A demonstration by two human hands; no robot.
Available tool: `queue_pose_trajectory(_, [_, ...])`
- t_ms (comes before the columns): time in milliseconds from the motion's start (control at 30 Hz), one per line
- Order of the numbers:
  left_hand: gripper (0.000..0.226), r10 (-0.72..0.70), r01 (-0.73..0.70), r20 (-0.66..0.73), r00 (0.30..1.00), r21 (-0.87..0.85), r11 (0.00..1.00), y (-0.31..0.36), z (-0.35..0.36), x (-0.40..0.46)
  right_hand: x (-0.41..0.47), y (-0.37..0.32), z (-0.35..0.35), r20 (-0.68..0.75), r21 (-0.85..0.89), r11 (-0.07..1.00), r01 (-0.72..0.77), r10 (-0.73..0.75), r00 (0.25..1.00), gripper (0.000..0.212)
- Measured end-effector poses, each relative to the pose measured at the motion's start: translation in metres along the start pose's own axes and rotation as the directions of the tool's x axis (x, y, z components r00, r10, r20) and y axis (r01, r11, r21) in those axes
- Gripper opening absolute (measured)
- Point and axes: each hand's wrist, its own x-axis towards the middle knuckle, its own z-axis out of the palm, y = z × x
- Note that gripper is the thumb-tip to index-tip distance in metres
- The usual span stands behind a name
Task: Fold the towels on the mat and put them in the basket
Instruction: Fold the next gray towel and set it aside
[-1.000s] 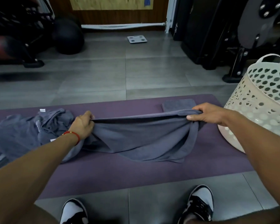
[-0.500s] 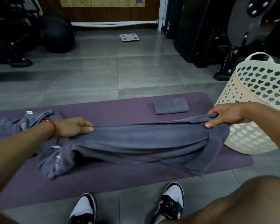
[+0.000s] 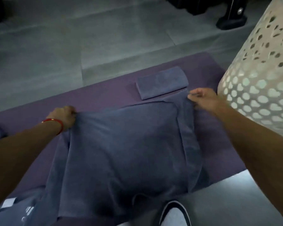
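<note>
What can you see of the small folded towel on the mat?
The folded towel is a compact grey-blue rectangle of soft terry-like cloth, lying flat and slightly skewed on the purple mat near its far edge. It sits just beyond the spread towel, left of the basket. Neither hand touches it.

Grey tiled floor beyond my reach. Black metal equipment foot far right, on tiles. My black-and-white sneaker below. Thin red string bracelet on my wrist.
</note>
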Motion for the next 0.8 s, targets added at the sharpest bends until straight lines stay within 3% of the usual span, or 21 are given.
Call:
queue_pose_trajectory(33, [0.037,-0.042,0.042,0.002,0.999,0.043,0.998,0.004,0.01,0.014,0.009,0.014,0.012,-0.057,0.001,1.0,-0.006,0.006,0.998,0.021])
queue_pose_trajectory(100, [0.034,-0.074,0.078,-0.046,0.996,0.099,0.992,0.025,0.03,0.028,0.007,0.041,0.028,-0.155,-0.185,0.982,-0.045,0.016,0.988,0.032])
queue_pose_trajectory(167, [0.034,0.138,-0.119,-0.132,0.982,0.147,0.982,0.068,0.049,0.022,-0.019,0.067,0.034,-0.233,-0.353,0.928,-0.115,0.032,0.972,0.031])
queue_pose_trajectory(233, [0.036,0.439,-0.43,-0.187,0.879,0.089,0.899,0.127,0.068,0.005,-0.056,0.095,0.038,-0.306,-0.364,0.914,-0.177,0.062,0.95,0.024])
queue_pose_trajectory(300, [0.036,0.627,-0.645,-0.224,0.746,-0.012,0.764,0.186,0.087,-0.007,-0.093,0.12,0.042,-0.329,-0.424,0.869,-0.254,0.114,0.938,0.017])
queue_pose_trajectory(433, [0.033,0.833,-0.859,-0.211,0.511,-0.081,0.506,0.298,0.114,0.002,-0.155,0.153,0.055,-0.411,-0.474,0.812,-0.339,0.136,0.901,0.016])
queue_pose_trajectory(500, [0.044,0.882,-0.889,-0.132,0.452,0.01,0.457,0.333,0.12,0.015,-0.174,0.161,0.066,-0.447,-0.473,0.818,-0.329,0.099,0.889,0.015])
queue_pose_trajectory(567, [0.062,0.876,-0.872,0.018,0.482,0.112,0.477,0.353,0.118,0.023,-0.188,0.168,0.077,-0.461,-0.457,0.831,-0.317,0.084,0.883,0.023])
queue_pose_trajectory(633, [0.076,0.861,-0.847,0.076,0.503,0.241,0.474,0.365,0.111,0.027,-0.198,0.174,0.083,-0.474,-0.416,0.859,-0.298,0.075,0.877,0.023])
queue_pose_trajectory(800, [0.044,0.94,-0.855,0.072,0.334,0.443,0.27,0.378,0.101,0.042,-0.207,0.176,0.085,-0.446,-0.239,0.919,-0.313,0.182,0.876,0.008])
